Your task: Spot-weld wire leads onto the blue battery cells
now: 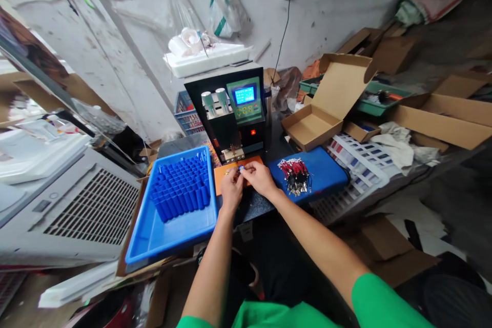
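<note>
My left hand and my right hand meet in front of a black spot-welding machine, just below its electrode tips. Both are closed, fingertips together, on a small blue battery cell, mostly hidden by the fingers. An orange board lies beneath them. To the left, rows of blue battery cells stand packed in a blue tray. At the right, a bundle of red and black wire leads with bare or metal ends rests on a blue pad.
On top of the machine sits a white foam slab with rolls on it. An open cardboard box stands behind the pad, beside a white plastic basket. A large grey vented unit borders the left side.
</note>
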